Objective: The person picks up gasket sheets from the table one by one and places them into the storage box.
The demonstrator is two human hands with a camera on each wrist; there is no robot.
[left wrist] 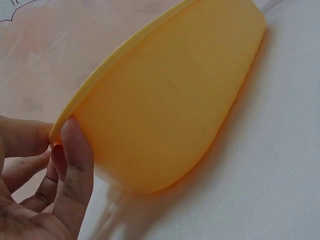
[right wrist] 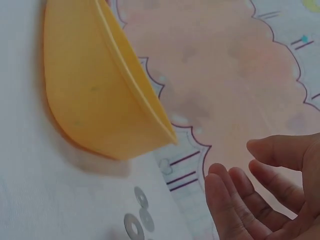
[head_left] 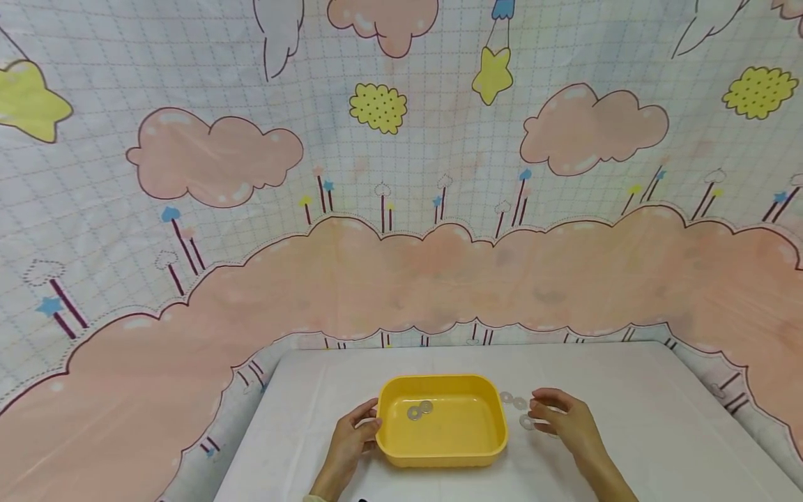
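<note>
A yellow plastic tray (head_left: pixel 439 460) stands on the white-covered table, with two flat metal washers (head_left: pixel 410 415) lying inside toward its left. At its left side my left hand (head_left: pixel 351 436) grips the rim, thumb on the outer wall as the left wrist view shows. My right hand (head_left: pixel 567 422) is held to the right of the tray over several loose washers (head_left: pixel 520 399). Its fingers are loosely bent and apart from the thumb, with nothing seen between them. In the right wrist view, washers (right wrist: pixel 128 223) lie on the cloth near the tray's corner; the hand partly hides some in the head view.
A white cloth (head_left: pixel 301 418) covers the table. Behind it hangs a curtain (head_left: pixel 439 279) printed with clouds and stars, which also runs along both sides.
</note>
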